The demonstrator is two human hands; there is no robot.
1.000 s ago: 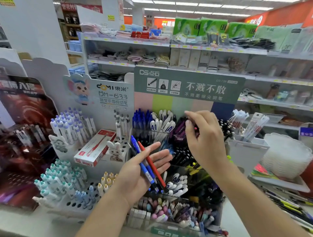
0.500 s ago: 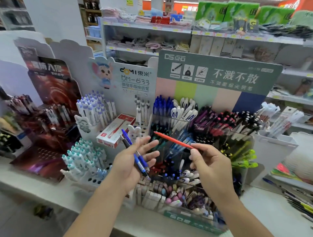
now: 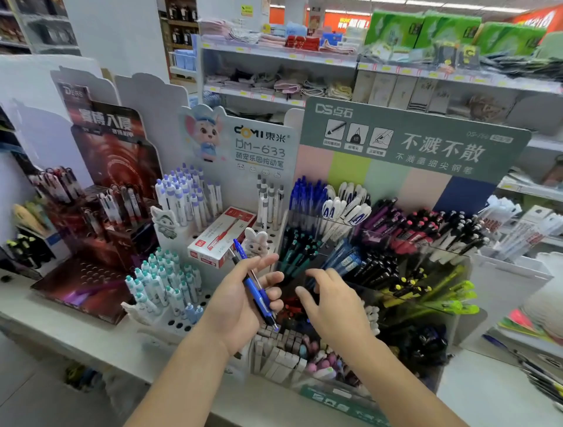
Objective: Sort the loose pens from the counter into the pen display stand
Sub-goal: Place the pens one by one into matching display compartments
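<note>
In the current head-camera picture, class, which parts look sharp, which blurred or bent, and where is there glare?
Head view: the left hand and its blue pens are fairly sharp; the right hand looks slightly soft; shelves bow at the edges; ceiling strip lights glare.

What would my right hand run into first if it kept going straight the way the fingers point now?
Probably the blue pens in the clear middle compartment of the pen display stand. The right hand points up and slightly left toward them, fingers loosely curled and holding nothing. Depth is unclear, so the compartment's clear wall might come first.
</note>
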